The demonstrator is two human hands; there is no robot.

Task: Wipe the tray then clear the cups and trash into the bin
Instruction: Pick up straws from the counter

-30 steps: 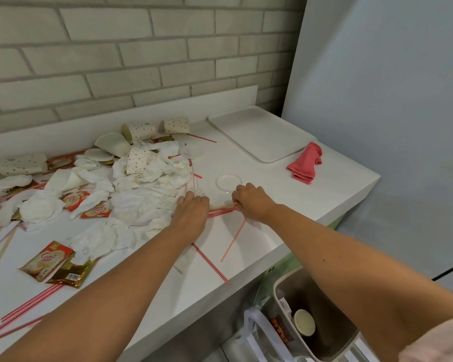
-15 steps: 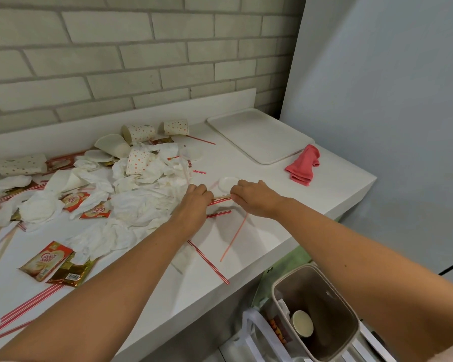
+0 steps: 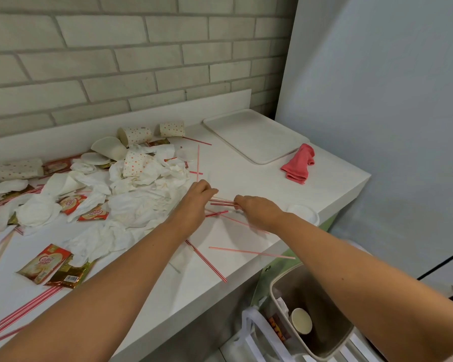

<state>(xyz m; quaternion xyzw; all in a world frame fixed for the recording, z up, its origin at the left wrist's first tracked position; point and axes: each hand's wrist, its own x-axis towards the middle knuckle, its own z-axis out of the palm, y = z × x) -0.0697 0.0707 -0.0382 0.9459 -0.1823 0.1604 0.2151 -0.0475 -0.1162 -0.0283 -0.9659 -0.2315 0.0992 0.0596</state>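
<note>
**Counter lot: straws in hand, tray set aside**

We list our left hand (image 3: pixel 194 202) and right hand (image 3: pixel 259 211), knuckles up, fingers curled around opposite ends of a small bundle of red-striped straws (image 3: pixel 223 203) just above the white counter (image 3: pixel 324 184). The tray (image 3: pixel 254 134) lies bare at the back right corner, a pink cloth (image 3: pixel 298 164) just beside it. Crumpled napkins (image 3: pixel 141 202), dotted paper cups (image 3: pixel 135 135) and sachets (image 3: pixel 43 263) lie heaped to the left. The bin (image 3: pixel 311 317) stands below the counter's edge, one cup inside.

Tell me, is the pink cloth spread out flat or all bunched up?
Bunched up. The pink cloth lies crumpled in folds on the counter, beside the tray.
</note>
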